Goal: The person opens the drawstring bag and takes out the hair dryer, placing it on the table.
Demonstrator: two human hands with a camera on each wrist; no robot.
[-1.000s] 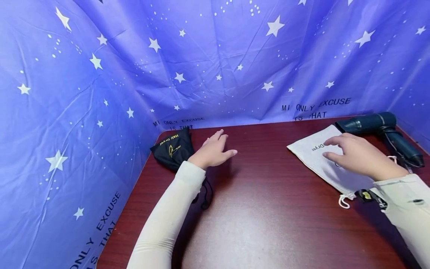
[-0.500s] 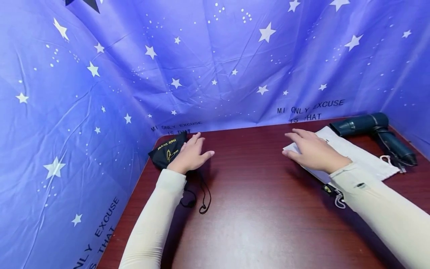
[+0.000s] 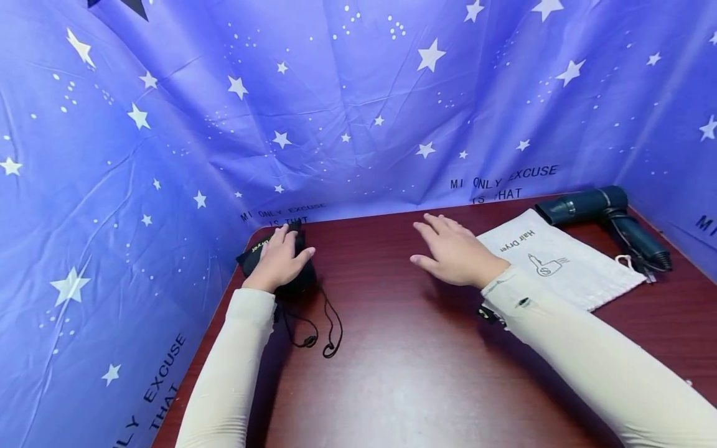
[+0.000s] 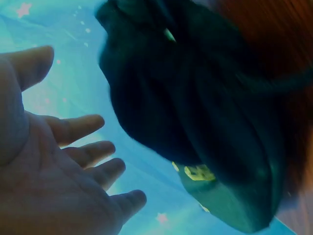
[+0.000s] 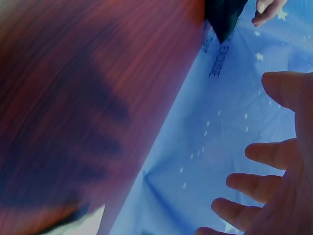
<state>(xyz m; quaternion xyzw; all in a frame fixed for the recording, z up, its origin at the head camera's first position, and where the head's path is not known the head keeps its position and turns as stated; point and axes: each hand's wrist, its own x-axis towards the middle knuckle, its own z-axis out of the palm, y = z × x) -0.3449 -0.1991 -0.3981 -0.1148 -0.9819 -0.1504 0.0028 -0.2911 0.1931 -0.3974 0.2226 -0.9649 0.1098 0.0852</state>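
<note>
My left hand (image 3: 278,261) hovers over a black drawstring pouch (image 3: 302,281) with yellow lettering, at the table's back left. In the left wrist view its fingers are spread and apart from the pouch (image 4: 195,93). Black cords (image 3: 330,330) trail from the pouch toward me. Fingers extended, my right hand (image 3: 456,254) is held over the table (image 3: 381,348), left of a white cloth bag (image 3: 551,261) printed "Hair Dryer". It holds nothing in the right wrist view. Part of the white bag is hidden by my right sleeve.
A dark folding hair dryer (image 3: 605,214) lies at the back right, just beyond the white bag, with its cord along the handle. Purple star-patterned curtains (image 3: 358,112) stand close behind the table and at both sides.
Both hands have moved left: the left one from right of the black pouch to over it, the right one from above the white bag to its left. The view has shifted slightly.
</note>
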